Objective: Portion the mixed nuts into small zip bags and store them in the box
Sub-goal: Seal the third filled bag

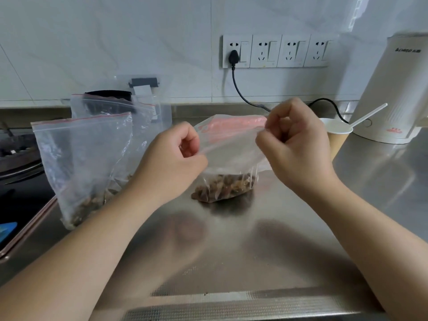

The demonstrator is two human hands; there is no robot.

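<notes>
Pinching the zip bag (231,144) rim, both hands' fingers (190,144) should press evenly along the strip above the nuts (224,187).

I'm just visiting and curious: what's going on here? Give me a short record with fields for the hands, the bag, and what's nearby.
left hand: pinches the left top edge of the zip bag
right hand: pinches the right top edge
zip bag: held upright, its bottom on the steel counter, nuts at the bottom
filled bags: standing at left, with nuts inside
paper cup: right of the hands, white spoon in it
kettle: far right
</notes>
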